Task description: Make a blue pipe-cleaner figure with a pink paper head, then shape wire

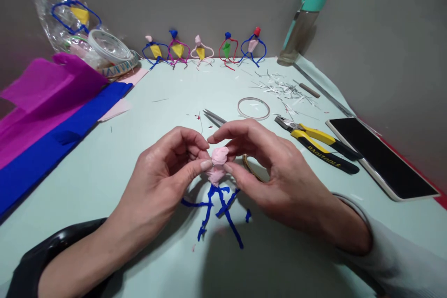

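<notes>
Between my hands is a small doll (220,155) with a pink crepe-paper head and body and blue paper-wrapped wire limbs that hang down over the table. My left hand (171,163) pinches its pink part from the left, thumb at the neck. From the right, my right hand (260,163) presses its thumb on the same spot, fingers curled above the head. Just beyond my fingers lie scissors (213,117), their blades pointing away; a handle loop shows behind my right hand. A small blue scrap (248,215) rests to the right of the doll's legs.
Several finished dolls (200,49) lean against the back wall. Magenta paper (52,98) and blue paper (66,137) lie left, near tape rolls (110,46). To the right are pliers (317,142), a phone (380,158), wire clippings (286,88), a ring (253,98) and a bottle (298,32).
</notes>
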{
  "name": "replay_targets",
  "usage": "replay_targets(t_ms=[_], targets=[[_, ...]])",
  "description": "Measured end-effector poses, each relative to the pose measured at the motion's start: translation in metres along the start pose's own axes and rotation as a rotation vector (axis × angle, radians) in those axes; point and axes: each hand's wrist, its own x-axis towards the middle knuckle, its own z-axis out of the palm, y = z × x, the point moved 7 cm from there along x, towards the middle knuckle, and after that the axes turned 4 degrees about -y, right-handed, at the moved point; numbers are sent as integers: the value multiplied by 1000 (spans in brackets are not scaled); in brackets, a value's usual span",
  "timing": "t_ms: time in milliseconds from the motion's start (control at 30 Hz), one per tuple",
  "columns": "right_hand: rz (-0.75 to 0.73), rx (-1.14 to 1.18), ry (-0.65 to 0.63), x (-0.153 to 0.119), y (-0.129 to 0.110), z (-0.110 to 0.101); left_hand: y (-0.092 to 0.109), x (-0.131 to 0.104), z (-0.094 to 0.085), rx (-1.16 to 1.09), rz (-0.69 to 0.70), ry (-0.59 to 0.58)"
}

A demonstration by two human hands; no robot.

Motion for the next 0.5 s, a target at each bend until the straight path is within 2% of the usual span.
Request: replay_targets(t_ms=[200, 500], targets=[[31, 2, 55, -1, -1, -3, 3, 1, 0, 9, 38, 7], [-125, -184, 40, 1, -10, -2, 0, 0, -2, -16, 54, 12]])
